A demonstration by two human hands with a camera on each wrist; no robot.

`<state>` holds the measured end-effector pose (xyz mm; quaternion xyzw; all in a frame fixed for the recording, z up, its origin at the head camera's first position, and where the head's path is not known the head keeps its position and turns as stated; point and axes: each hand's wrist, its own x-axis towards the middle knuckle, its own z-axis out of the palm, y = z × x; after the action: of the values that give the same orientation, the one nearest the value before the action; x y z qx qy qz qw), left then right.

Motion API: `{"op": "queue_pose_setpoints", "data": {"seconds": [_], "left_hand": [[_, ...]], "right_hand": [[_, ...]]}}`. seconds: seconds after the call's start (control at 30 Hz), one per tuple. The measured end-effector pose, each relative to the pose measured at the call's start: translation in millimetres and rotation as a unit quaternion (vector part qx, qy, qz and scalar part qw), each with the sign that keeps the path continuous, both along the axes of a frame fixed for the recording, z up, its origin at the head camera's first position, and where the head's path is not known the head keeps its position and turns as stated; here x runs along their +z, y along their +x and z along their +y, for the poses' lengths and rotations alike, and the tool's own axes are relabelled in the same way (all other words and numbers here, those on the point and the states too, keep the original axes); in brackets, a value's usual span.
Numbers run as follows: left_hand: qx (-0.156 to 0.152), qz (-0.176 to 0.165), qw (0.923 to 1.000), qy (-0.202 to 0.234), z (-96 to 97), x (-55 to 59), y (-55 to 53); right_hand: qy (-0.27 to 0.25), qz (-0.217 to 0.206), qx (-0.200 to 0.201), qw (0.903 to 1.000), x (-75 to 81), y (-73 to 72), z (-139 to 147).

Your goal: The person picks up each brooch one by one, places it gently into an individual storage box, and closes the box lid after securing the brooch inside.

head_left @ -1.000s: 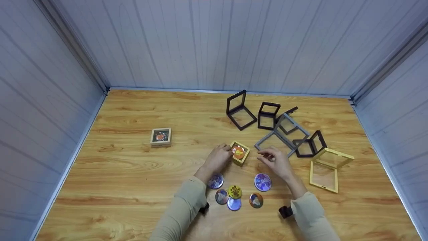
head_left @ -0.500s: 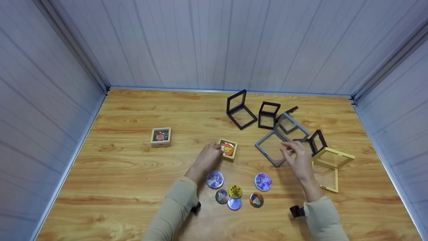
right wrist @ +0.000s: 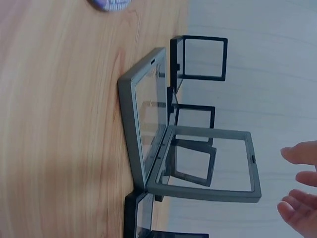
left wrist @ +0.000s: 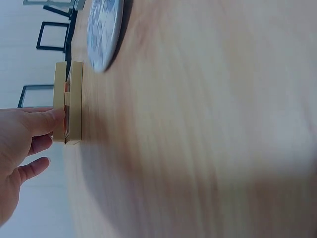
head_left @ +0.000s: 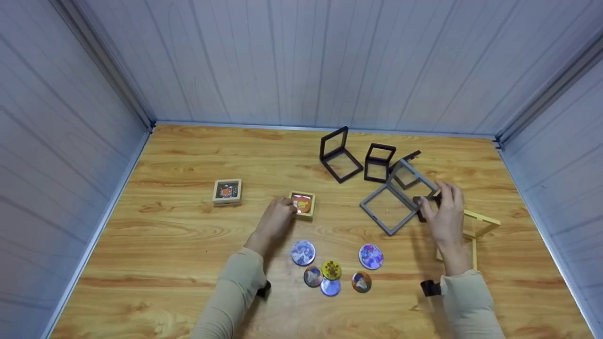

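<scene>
A: What's prob going wrong?

B: My L hand [head_left: 274, 219] is pinching the small yellow frame [head_left: 306, 217] by its edge; its halves are showing a gap, so pressing unevenly could be popping it apart.

A: And the R hand [head_left: 447, 219]?

B: Fingers are sitting apart w/ nothing between, afaict; a careless dip could be knocking the grey frame [head_left: 375, 218] just left of it.

A: Small yellow frame's pos rel. to L?

B: It's resting just right of my L hand on the worktop [head_left: 165, 263], well left of the R.
</scene>
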<state>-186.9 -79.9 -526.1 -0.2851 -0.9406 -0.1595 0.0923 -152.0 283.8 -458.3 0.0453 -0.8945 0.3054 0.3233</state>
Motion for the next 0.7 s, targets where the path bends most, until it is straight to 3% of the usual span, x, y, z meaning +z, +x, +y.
{"op": "queue_pose_setpoints", "data": {"seconds": [0.27, 0.5, 0.7], "left_hand": [[0.037, -0.022, 0.9982, 0.042, -19.7, -0.7, -5.0], [0.059, -0.009, 0.9976, 0.035, -36.1, 1.1, -9.3], [0.079, -0.025, 0.9958, 0.038, -48.1, 3.3, -11.6]], "right_hand": [[0.036, -0.09, -0.009, 0.9953, 1.4, -8.4, 8.1], [0.052, -0.094, -0.006, 0.9942, 0.2, -14.9, 10.4], [0.058, -0.098, 0.001, 0.9935, -1.6, -17.5, 11.1]]}}
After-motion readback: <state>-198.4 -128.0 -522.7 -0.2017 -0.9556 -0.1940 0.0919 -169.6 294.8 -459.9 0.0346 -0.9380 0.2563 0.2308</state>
